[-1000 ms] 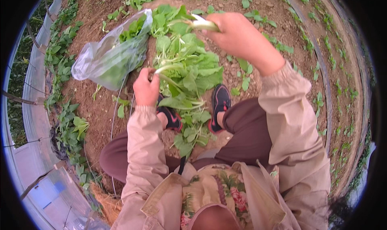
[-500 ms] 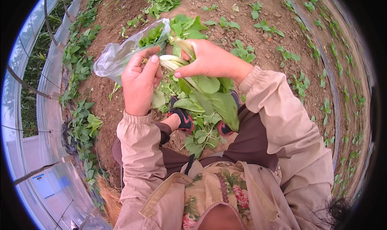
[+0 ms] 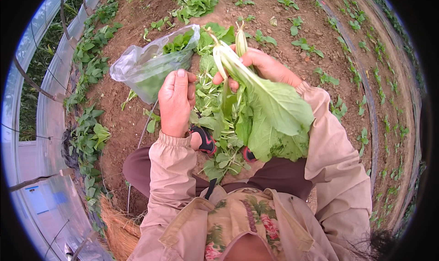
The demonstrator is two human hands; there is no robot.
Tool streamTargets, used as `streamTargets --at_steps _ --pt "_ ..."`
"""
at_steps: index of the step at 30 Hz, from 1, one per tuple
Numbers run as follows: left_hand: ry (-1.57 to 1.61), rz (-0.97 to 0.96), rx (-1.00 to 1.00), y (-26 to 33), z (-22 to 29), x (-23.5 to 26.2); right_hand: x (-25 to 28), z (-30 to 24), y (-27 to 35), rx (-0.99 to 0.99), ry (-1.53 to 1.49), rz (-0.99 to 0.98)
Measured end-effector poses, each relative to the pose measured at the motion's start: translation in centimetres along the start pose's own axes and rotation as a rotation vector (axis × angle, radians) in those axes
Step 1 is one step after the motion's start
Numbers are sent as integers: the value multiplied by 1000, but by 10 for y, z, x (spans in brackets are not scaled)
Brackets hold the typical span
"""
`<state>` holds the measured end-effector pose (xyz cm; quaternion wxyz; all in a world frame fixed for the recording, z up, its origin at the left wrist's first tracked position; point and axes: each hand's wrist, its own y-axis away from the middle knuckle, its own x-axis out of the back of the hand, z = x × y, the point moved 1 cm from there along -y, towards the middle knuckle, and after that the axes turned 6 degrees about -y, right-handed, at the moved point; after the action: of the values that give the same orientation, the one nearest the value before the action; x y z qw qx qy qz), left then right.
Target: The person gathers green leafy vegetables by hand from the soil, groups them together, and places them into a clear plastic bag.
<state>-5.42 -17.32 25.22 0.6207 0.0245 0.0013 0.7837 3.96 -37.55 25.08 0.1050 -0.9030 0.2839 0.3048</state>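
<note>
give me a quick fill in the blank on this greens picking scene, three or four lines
1. The right hand holds a leafy green plant by its pale ____.
2. The clear plastic bag lying on the soil holds green ____.
3. The left hand is nearer to the ____ than the right hand is.

Missing words: stems; leaves; bag

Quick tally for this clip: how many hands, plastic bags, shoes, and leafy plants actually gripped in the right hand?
Hands: 2, left hand and right hand
Clear plastic bags: 1, plastic bag lying on the soil with greens inside
Shoes: 2, left shoe and right shoe, both partly hidden by leaves
Leafy plants gripped: 1, large-leaved plant held by its pale stalks
Total: 6
</note>
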Motion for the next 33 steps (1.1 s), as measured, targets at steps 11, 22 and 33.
streamTargets --at_steps 11,22,33 --pt "6 31 -85 4 3 -15 15 5 4 -26 -396 184" --pt "-540 -299 119 20 -52 0 66 -30 19 62 125 395" --pt "-992 20 204 -82 -304 54 41 -39 33 8 950 720"
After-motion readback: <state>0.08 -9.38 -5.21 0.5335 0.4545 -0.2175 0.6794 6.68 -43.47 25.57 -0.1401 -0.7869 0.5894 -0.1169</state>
